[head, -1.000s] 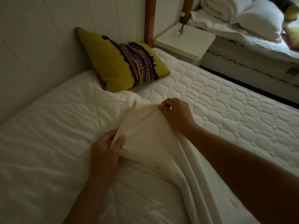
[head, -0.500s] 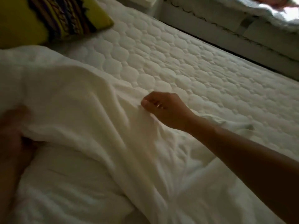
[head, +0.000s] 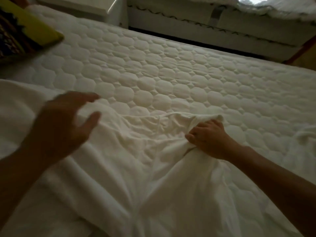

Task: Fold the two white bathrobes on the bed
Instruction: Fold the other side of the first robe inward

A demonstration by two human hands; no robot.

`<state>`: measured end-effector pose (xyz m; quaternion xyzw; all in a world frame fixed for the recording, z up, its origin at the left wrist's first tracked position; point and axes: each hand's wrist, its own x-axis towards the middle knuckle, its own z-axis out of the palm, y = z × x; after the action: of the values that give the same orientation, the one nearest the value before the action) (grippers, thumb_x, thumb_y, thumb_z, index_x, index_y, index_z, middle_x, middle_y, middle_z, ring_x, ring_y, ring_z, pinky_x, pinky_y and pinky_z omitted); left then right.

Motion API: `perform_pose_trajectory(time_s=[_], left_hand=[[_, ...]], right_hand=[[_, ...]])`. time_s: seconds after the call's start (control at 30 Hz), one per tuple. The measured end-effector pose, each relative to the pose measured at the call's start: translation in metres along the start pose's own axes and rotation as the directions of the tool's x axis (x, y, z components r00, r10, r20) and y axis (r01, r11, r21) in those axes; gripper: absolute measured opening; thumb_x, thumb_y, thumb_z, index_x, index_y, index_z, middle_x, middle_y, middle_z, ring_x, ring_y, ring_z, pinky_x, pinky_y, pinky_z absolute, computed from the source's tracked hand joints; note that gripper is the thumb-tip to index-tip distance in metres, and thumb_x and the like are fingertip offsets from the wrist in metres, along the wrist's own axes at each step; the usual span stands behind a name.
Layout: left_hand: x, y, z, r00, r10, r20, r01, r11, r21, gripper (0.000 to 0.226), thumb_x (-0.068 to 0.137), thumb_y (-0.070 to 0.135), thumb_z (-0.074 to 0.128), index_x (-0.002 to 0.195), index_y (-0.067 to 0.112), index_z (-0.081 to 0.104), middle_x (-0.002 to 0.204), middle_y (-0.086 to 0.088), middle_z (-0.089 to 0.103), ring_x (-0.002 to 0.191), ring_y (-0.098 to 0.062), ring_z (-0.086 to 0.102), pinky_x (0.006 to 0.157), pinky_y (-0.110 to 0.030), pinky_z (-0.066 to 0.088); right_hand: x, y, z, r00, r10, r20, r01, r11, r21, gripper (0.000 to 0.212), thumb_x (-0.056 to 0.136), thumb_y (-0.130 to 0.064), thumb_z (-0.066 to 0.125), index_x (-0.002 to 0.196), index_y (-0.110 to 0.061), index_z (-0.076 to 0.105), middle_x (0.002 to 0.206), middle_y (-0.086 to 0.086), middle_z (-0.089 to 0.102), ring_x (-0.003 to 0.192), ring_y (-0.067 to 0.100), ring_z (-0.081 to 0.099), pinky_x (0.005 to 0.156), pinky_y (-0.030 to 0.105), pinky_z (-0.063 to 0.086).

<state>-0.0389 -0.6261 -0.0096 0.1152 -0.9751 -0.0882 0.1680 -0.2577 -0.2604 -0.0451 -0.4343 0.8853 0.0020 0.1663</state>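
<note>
I am looking down over a bed (head: 171, 69) with a quilted white mattress cover, and a white bathrobe (head: 136, 159) is lying spread across its near side, wrinkled and running toward me out of the bottom of the view. My right hand (head: 207, 139) is clenching a bunch of the robe's far edge, its fingers (head: 203, 129) curling into the cloth so that the fabric is puckering into a ridge above the knuckles. My left hand (head: 63, 124) is blurring in the picture; it is hovering over or resting on the robe's left part with the fingers spread and the thumb (head: 90, 120) sticking out toward the middle, and I cannot tell whether it is gripping any cloth. Between the two hands the robe is lying mostly flat on the mattress with shallow creases and a seam line running away from me. A yellow cushion (head: 25, 35) with a dark patterned band is sitting at the far left corner of the bed, well apart from the hands. Beyond the bed a second bed (head: 222, 24) is standing across a dark gap of floor.
</note>
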Motion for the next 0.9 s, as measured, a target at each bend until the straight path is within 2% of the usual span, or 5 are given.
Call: perform_pose_trajectory(time_s=[0.2,0.3,0.43,0.67,0.9], left_hand=[[0.016,0.066,0.043,0.755,0.166,0.634,-0.333,0.93,0.153,0.06,0.091,0.077,0.017,0.104,0.038,0.061,0.107,0.013,0.063,0.099,-0.012,0.056,0.084,-0.03,0.034],[0.006,0.06,0.045,0.864,0.24,0.442,-0.28,0.96,0.025,0.069,0.093,0.074,0.001,0.087,0.031,0.055,0.087,0.008,0.058,0.071,-0.017,0.061,0.061,-0.03,0.041],[0.002,0.049,0.038,0.973,0.23,0.003,-0.229,0.969,0.093,0.038,0.099,0.043,0.044,0.089,0.011,0.061,0.072,-0.009,0.064,0.054,-0.036,0.064,0.043,-0.039,0.046],[-0.01,0.014,0.076,0.978,-0.122,0.171,0.103,0.988,0.118,0.049,0.09,0.068,0.037,0.074,0.024,0.048,0.072,0.002,0.064,0.071,-0.032,0.069,0.055,-0.037,0.048],[-0.012,0.005,0.093,0.958,-0.235,0.162,0.231,0.972,0.044,0.045,0.082,0.064,0.062,0.071,0.022,0.053,0.074,-0.004,0.067,0.081,-0.036,0.068,0.062,-0.039,0.046]], right_hand=[[0.012,0.043,0.006,0.998,-0.015,-0.053,0.014,1.0,-0.005,0.053,0.097,-0.063,0.027,0.081,-0.028,0.063,0.089,-0.012,0.062,0.087,0.01,0.052,0.098,0.036,0.032],[0.012,0.054,0.011,0.998,0.039,-0.055,-0.033,0.994,0.102,0.05,0.1,-0.055,0.036,0.076,-0.021,0.063,0.077,-0.006,0.061,0.074,0.015,0.054,0.079,0.033,0.037],[0.033,0.079,-0.018,0.818,0.069,-0.571,0.012,0.991,0.137,0.049,0.103,-0.045,0.037,0.064,-0.017,0.046,0.06,-0.003,0.044,0.053,0.021,0.039,0.061,0.03,0.029],[0.11,0.065,-0.017,0.96,0.035,-0.279,-0.075,0.988,-0.134,0.052,0.103,-0.055,0.036,0.068,-0.019,0.048,0.069,0.003,0.053,0.064,0.023,0.05,0.067,0.036,0.038],[0.111,0.056,0.033,0.898,0.123,-0.423,-0.21,0.963,-0.167,0.053,0.104,-0.054,0.033,0.098,-0.016,0.069,0.098,0.012,0.072,0.097,0.035,0.062,0.095,0.046,0.036]])
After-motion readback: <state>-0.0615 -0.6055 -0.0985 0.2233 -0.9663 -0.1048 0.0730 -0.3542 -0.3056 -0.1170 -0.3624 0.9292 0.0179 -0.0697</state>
